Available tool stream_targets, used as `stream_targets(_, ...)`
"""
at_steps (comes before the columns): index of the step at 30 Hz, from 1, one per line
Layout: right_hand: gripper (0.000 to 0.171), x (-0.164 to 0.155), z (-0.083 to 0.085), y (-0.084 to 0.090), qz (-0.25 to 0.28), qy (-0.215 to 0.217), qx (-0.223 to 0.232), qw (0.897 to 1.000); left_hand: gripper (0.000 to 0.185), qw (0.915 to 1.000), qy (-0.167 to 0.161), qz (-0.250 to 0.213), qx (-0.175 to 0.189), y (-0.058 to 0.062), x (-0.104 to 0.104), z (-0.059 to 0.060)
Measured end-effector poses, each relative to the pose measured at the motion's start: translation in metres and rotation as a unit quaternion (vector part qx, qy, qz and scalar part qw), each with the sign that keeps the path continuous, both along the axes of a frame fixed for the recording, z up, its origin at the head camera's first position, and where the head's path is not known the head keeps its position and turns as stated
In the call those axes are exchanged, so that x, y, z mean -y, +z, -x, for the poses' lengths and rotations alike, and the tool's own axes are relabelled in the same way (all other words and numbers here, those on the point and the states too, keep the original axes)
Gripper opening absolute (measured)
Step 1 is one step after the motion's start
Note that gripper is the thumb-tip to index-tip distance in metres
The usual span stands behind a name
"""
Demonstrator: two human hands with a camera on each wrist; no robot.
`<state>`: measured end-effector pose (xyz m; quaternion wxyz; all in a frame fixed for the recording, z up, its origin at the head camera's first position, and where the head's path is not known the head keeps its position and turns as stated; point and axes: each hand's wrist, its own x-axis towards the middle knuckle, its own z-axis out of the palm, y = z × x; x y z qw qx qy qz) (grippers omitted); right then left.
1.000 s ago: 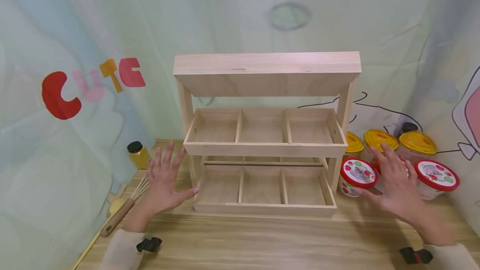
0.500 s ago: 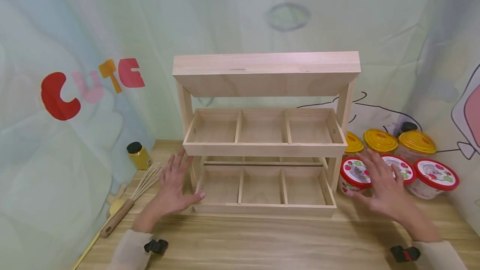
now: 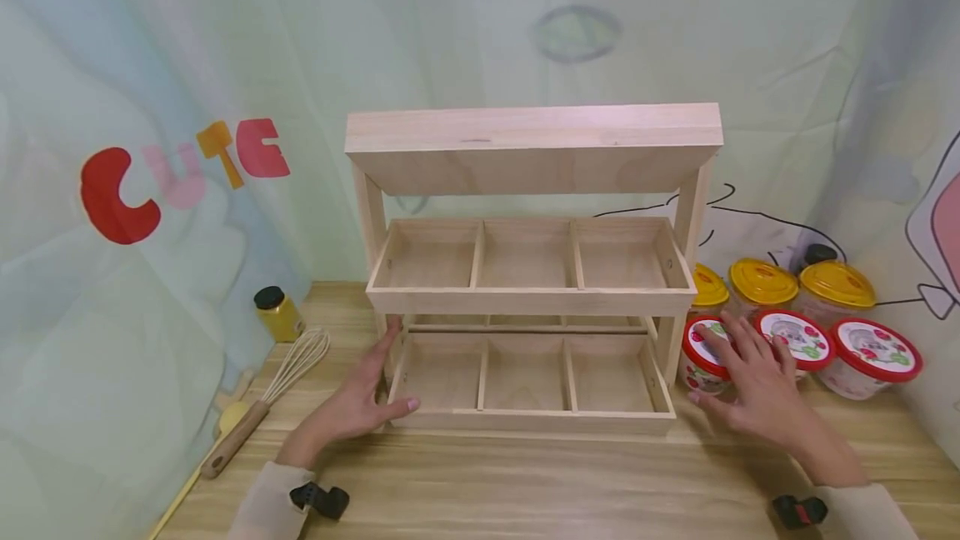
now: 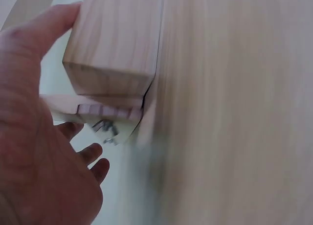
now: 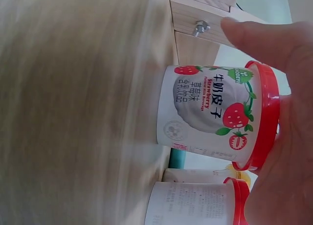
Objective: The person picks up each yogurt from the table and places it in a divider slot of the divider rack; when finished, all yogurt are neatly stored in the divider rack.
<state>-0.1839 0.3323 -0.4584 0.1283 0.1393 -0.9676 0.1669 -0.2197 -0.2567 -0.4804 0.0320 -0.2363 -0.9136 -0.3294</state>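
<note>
A pale wooden tiered rack [image 3: 532,303] with divided trays stands in the middle of the head view. My left hand [image 3: 347,407] is at its lower left corner. The thumb reaches the front of the lower tray [image 3: 532,422], and the fingers extend along the left side. In the left wrist view, the thumb tip meets a wooden block [image 4: 115,44], the other fingers spread below. My right hand [image 3: 757,390] hovers at a red-lidded strawberry tub [image 3: 701,372] right of the rack, fingers spread over its lid. The right wrist view shows the thumb extended above this tub [image 5: 210,107].
More red-lidded tubs [image 3: 873,357] and several yellow-lidded containers [image 3: 763,282] stand to the right. Left of the rack lie a whisk [image 3: 262,407] and a yellow jar with a black lid [image 3: 279,315]. Printed cloth [image 3: 480,23] hangs behind the wooden table [image 3: 517,490].
Both hands have moved inward toward the rack and lower. The left hand came to the rack's lower left corner; the right came left over the nearest tub. The rack has stayed put.
</note>
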Motion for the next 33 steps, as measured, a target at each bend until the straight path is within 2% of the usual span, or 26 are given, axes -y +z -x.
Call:
stream_targets(4,0.099,-0.001,0.001,-0.004,0.003,0.004,-0.008,1.000,0.122,0.9989,-0.005,-0.030,0.036,-0.004,0.000,-0.001)
stream_targets(13,0.097,0.000,0.003,-0.007,0.011,0.001,-0.022,1.000,0.116,0.9982,-0.016,-0.056,0.018,-0.021,0.000,-0.001)
stream_targets(20,0.097,0.000,0.003,-0.007,0.017,0.002,-0.038,0.999,0.109,0.9959,-0.020,-0.087,0.008,-0.024,-0.003,0.000)
stream_targets(27,0.101,-0.002,-0.002,0.002,0.030,0.009,-0.102,0.994,0.106,0.9956,-0.018,-0.092,-0.003,-0.025,-0.005,0.000)
stream_targets(33,0.106,-0.002,-0.006,0.019,0.032,0.007,-0.126,0.992,0.106,0.9956,-0.013,-0.092,-0.007,-0.027,-0.003,0.000)
